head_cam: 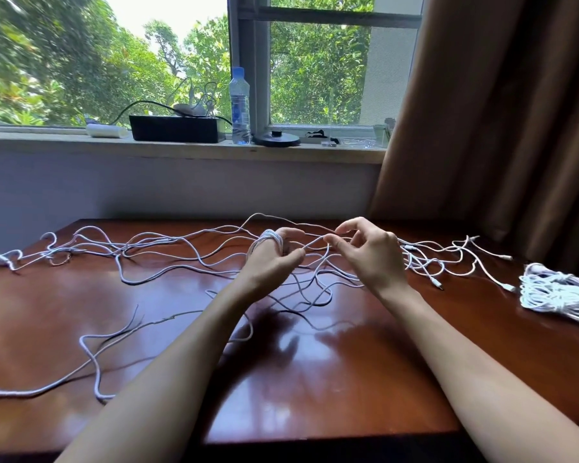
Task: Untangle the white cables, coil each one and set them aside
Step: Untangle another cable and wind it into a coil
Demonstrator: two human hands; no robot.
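Our wooden table (348,379), strewn with tangled white cables (154,243).
A coiled bundle (559,295) lies at the table's right edge, apart from the tangle. Above the tangle's middle, our left hand (271,262) curls its fingers inside a small coil (271,240) wound round them, and our right hand (371,255) pinches a strand (315,243) between thumb and forefinger.

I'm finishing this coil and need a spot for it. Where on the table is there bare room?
Bare wood shows on the table near right, between the right hand's forearm and the coiled pile, and between both forearms. Behind the left hand the far strip is crowded with loose cables; a stray loop crosses the near left.
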